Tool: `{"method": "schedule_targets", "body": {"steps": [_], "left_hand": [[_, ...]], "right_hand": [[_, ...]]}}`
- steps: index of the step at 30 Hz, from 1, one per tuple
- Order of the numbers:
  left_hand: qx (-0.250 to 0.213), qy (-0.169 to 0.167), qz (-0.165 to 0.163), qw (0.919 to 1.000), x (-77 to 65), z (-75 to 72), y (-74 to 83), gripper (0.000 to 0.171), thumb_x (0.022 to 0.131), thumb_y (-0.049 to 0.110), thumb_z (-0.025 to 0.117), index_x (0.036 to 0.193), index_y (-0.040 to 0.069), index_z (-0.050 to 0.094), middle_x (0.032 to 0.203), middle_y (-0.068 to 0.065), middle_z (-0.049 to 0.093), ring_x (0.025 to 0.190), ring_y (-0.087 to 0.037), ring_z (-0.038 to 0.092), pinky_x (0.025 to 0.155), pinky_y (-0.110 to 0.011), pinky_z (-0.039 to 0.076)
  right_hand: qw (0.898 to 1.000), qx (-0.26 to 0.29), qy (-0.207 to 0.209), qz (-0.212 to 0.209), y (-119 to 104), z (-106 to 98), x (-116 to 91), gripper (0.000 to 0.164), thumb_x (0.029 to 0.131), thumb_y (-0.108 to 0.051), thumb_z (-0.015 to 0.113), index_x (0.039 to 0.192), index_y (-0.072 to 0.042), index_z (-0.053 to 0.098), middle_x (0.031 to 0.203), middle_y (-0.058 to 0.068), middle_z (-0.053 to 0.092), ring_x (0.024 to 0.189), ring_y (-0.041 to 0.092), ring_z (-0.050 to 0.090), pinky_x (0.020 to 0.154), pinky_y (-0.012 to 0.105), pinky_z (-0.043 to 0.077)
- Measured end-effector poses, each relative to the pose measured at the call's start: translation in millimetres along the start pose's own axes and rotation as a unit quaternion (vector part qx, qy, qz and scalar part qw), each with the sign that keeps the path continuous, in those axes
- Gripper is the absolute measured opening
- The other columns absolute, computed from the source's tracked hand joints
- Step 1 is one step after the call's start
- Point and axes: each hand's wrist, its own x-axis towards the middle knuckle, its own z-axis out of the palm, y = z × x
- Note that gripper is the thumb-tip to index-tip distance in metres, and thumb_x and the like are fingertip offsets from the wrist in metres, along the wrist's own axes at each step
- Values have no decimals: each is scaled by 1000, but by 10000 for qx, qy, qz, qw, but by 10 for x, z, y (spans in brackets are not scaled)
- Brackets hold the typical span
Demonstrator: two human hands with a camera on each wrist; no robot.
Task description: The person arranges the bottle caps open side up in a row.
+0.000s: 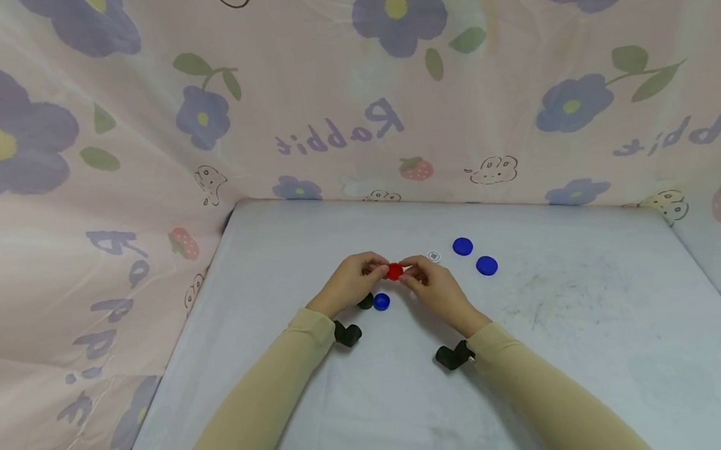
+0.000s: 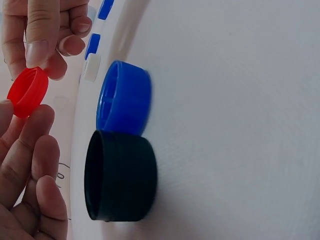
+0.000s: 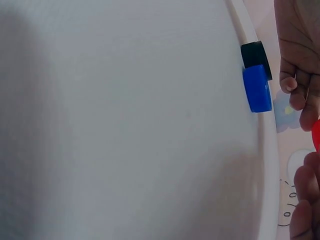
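Observation:
Both hands hold a red bottle cap [image 1: 394,271] between them, raised over the white table. My left hand [image 1: 354,283] pinches its left side between thumb and fingers. On the opposite side, the thumb and fingertips of my right hand [image 1: 438,291] grip the cap's edge. The left wrist view shows the red cap [image 2: 28,92] tilted, with ridges on its inner wall. Below the hands, a blue bottle cap [image 2: 127,100] with its hollow side up sits against a taller black cap [image 2: 127,177]. In the head view the left hand partly hides the black cap [image 1: 366,302].
Two blue caps [image 1: 462,246] [image 1: 486,265] lie right of the hands. Just beyond the right hand is a small white cap [image 1: 434,256]. Black wrist cameras [image 1: 348,335] are worn under both sleeves. A flowered curtain [image 1: 335,77] walls the table's back and sides.

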Motion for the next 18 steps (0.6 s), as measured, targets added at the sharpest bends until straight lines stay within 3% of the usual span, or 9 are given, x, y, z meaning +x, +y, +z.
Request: {"method": "schedule_targets", "body": {"steps": [10,18], "left_hand": [[-80,-80,6,9999,-17,-4,4,19,99,29,58,114,20,64,99,-3,70,91,-20,63,81,-37,47],[-18,-225,149,9996,-16,9,-41,20,98,27,59,115,18,65,99,-3,70,87,-15,63,77,-30,50]], "right_hand": [[10000,-61,-49,22,-10,-6,-2,31,92,-21,68,121,-15,60,94,-1,67,78,17,58,65,31,51],[9999,-86,-84,19,-1,-8,-18,32,93,-22,68,123,-15,60,93,-2,67,77,16,58,64,31,50]]}}
